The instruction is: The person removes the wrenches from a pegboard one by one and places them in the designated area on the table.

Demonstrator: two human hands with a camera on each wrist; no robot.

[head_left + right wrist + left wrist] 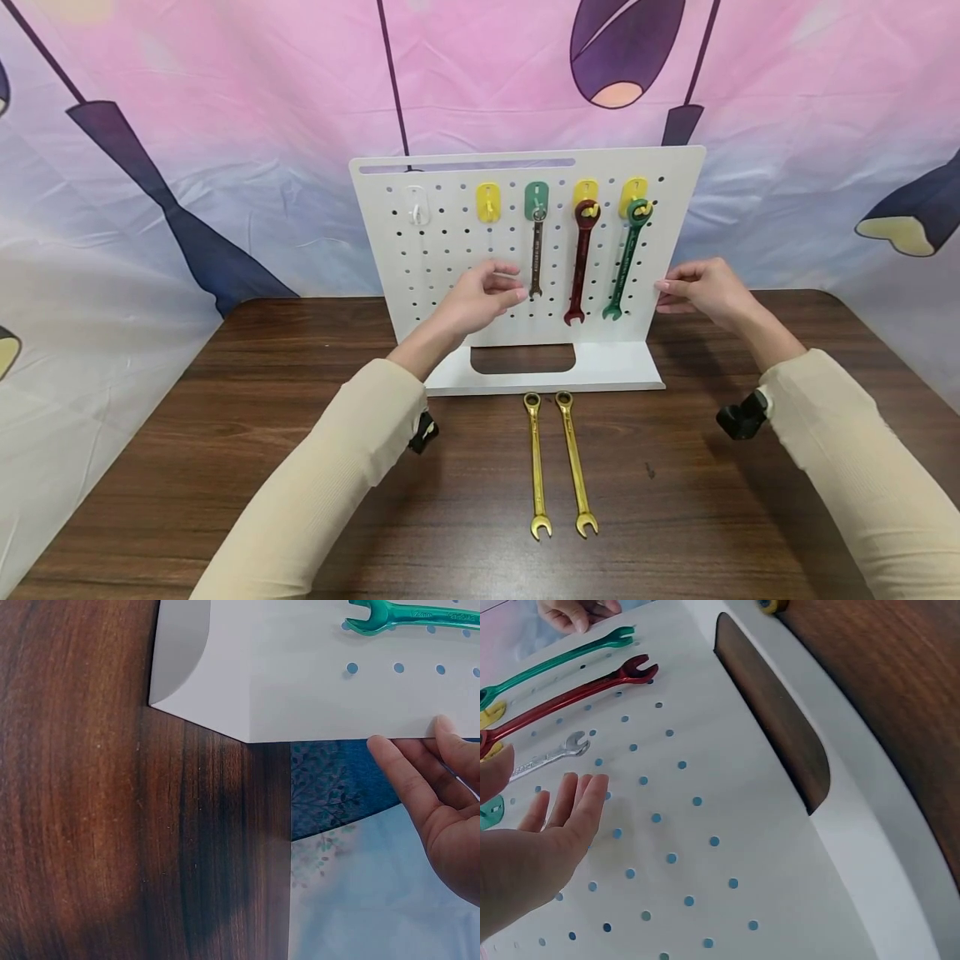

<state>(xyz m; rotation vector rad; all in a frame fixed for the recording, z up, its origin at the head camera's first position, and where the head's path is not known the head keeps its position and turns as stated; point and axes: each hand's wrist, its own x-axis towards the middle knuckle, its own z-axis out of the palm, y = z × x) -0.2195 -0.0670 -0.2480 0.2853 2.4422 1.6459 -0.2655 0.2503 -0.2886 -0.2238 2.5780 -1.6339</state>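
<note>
A white pegboard (465, 300) stands upright on the table, with a small silver wrench (536, 258), a red wrench (580, 267) and a green wrench (625, 262) hanging from its hooks. My left hand (480, 298) is in front of the board, just left of the silver wrench's lower end. Its fingers are loosely bent and hold nothing; in the left wrist view a gap shows between the fingertips and the silver wrench (551, 757). At the board's right edge, my right hand (705, 290) pinches the rim, thumb at the front and fingers partly hidden behind.
Two gold wrenches (537, 467) lie side by side on the wooden table (300, 475) before the board's base. A white hook (416, 206) and a yellow hook (488, 202) on the board carry nothing. A patterned cloth (262, 125) hangs behind.
</note>
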